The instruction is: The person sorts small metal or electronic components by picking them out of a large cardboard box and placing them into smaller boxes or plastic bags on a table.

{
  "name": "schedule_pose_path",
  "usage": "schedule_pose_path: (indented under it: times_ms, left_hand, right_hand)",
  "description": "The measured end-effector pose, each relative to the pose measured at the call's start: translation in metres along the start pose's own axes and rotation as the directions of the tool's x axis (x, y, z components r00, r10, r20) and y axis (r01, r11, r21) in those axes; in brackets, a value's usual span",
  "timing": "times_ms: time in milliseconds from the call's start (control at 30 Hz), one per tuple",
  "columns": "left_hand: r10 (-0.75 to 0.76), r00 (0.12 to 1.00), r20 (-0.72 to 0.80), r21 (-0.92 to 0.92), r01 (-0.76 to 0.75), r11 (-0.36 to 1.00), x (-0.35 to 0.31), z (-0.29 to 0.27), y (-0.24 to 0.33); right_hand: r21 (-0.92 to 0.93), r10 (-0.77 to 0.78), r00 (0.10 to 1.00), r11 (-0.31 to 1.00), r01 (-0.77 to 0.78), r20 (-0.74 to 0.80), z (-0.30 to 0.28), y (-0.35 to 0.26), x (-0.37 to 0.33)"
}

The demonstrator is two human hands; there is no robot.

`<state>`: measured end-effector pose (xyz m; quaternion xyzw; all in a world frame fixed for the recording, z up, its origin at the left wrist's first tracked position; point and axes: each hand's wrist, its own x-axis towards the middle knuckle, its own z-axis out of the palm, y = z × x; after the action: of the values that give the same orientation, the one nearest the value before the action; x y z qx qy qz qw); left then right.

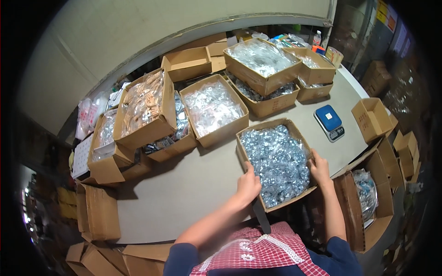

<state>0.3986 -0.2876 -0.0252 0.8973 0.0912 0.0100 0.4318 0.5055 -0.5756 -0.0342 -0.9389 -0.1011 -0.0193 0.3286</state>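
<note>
An open cardboard box point(271, 208) is held between my two hands at the front edge of the table. Small clear bags of shiny bluish metal parts point(276, 161) fill it nearly to the rim. My left hand point(249, 185) grips the box's left wall, fingers closed over its side. On the opposite wall, my right hand point(319, 166) grips the right side near the upper corner. The fingertips of both hands are partly hidden by the box walls. The box's near end juts past the table edge, close to my apron.
Boxes of bagged parts stand along the back, including one with copper-coloured pieces point(143, 99) and one with clear bags point(214, 108). A blue-topped digital scale point(328, 120) sits to the right. An empty box point(372, 120) and a large open carton point(384, 202) are at the far right.
</note>
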Motion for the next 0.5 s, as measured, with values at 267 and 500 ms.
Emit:
schedule_pose_path:
  times_ms: [267, 500]
  left_hand:
    - [0.118, 0.993, -0.006, -0.114, -0.118, 0.986, 0.112, 0.022, 0.011]
    - [0.082, 0.99, 0.112, -0.053, -0.076, 0.996, 0.107, 0.03, 0.004]
  right_hand:
    - [-0.226, -0.047, 0.976, 0.974, -0.002, -0.213, -0.021, 0.05, 0.086]
    - [-0.303, 0.137, 0.978, 0.936, -0.18, -0.16, -0.013, 0.067, 0.098]
